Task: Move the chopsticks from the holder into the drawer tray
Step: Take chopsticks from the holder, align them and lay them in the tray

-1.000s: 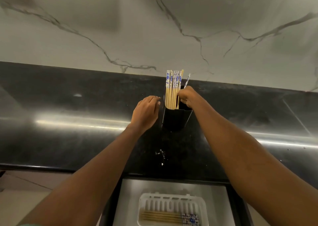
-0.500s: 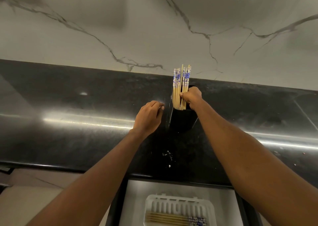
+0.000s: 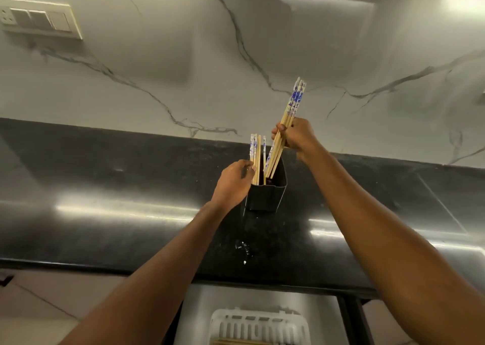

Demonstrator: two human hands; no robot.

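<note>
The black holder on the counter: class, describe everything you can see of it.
The black holder is a boxy, open-topped container, dark and slightly glossy; its material can't be told. It stands upright on the dark counter near the marble wall. Pale chopsticks with blue-patterned tops stand in it. The left hand rests against its left side, while the right hand lifts a bundle whose tips are still just inside its rim.

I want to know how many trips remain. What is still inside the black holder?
A few chopsticks still stand upright in the black holder, against the left hand. The right hand lifts a bundle, tips still inside. The walls hide the bottom.
</note>
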